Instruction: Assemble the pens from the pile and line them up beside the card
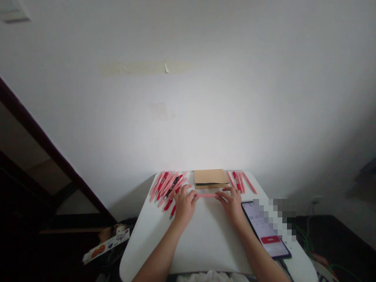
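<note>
With twelve o'clock at the wall, a pink pen lies crosswise between the two hands, up toward twelve from the middle of the white tabletop. Its ends point to nine and three. The left hand pinches the nine o'clock end between thumb and fingertips; the right hand pinches the three o'clock end the same way. The hands are apart, with only the middle of the pen showing between them. Whether the pen touches the tabletop is hard to tell.

Just beyond the pen, at twelve, a brown booklet lies near the wall, a dark green line showing under its upper flap.

At ten to eleven lies a loose pile of pens, mostly pink, with some red ones and a black pen among them. Most of them slant toward one o'clock. The left hand is just beside the pile and hides part of it; contact cannot be told.

At one o'clock, past the right hand, is a row of pens: pink ones and one red pen, with the outermost pink one set a little apart and leaning toward eleven.

At three to four, a phone lies face up beside the right forearm, a red button on its lit screen, its outer edge partly masked by a blocky patch.
</note>
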A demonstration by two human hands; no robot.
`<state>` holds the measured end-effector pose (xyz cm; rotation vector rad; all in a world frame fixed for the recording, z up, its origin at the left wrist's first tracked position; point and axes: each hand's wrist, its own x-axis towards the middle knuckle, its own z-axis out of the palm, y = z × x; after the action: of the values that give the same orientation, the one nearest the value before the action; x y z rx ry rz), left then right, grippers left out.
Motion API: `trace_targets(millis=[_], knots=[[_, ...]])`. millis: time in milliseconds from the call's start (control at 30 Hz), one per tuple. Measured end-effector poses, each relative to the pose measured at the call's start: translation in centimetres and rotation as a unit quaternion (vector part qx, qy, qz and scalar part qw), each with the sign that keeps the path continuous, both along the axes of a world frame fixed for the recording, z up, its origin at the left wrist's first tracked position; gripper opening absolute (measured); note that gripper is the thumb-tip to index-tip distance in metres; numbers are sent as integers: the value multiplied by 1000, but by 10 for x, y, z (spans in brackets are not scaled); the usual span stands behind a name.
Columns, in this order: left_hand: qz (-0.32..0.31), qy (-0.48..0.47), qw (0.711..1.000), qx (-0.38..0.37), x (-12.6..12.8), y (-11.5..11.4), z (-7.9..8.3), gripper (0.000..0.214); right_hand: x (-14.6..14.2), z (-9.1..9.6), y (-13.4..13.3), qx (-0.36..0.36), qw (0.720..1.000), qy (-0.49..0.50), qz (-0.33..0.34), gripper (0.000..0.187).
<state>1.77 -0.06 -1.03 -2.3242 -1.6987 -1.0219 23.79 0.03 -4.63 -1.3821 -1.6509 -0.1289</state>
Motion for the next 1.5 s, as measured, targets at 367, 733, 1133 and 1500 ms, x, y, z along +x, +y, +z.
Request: trace_targets(millis=[367, 733, 1133, 1500], knots=[[12, 2, 1000, -10, 1, 0, 0, 20, -1, 3, -1, -5, 1000, 18, 11, 27], [8, -28, 1000, -5, -2, 2, 0, 31, 1, 0, 2, -9, 999, 36, 11, 26], [22, -38, 998, 39, -3, 6, -4, 13, 1, 0, 1, -12, 999, 38, -18, 30], [49, 1, 999, 13, -2, 1, -1, 11, 2, 1, 0, 3, 998, 46, -46, 28]])
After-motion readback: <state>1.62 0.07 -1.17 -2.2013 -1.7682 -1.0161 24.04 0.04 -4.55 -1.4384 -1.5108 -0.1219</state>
